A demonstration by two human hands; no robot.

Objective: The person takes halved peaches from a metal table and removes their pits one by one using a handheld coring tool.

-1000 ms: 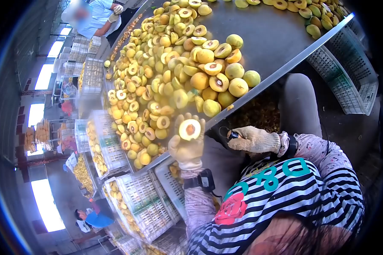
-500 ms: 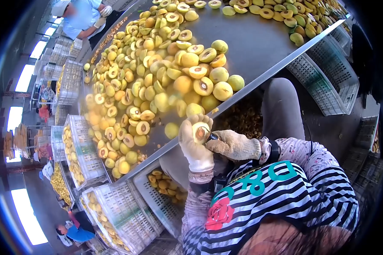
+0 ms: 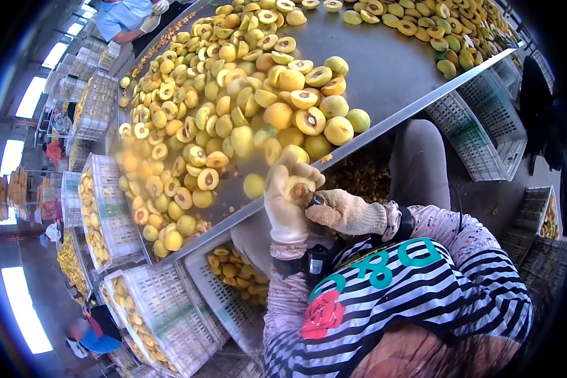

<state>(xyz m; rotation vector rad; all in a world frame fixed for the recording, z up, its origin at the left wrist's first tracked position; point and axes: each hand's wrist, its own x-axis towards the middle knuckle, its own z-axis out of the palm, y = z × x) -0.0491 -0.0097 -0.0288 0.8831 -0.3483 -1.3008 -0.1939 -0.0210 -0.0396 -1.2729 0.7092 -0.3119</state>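
Observation:
My left hand (image 3: pixel 285 205), in a pale glove, cups a halved yellow peach (image 3: pixel 299 189) with its cut face and brown pit area turned up. My right hand (image 3: pixel 346 213), in a thicker knitted glove, grips a small pitting tool with a dark handle (image 3: pixel 315 201). The tool's tip meets the peach half near the pit; the blade itself is hidden. Both hands are just off the metal table's edge, above my lap. Close by on the table lies a heap of yellow peaches (image 3: pixel 242 142), many of them halved with pits showing.
The metal table (image 3: pixel 384 69) has a raised rim and a second fruit pile (image 3: pixel 447 31) at the far right. A crate of peach halves (image 3: pixel 198 268) stands below the rim. More white crates (image 3: pixel 170 309) are at left and right. A co-worker (image 3: pixel 123 19) stands across the table.
My left hand's fingers have curled further over the peach half, which has tilted in the palm. The tool stays at the pit. The view has shifted slightly.

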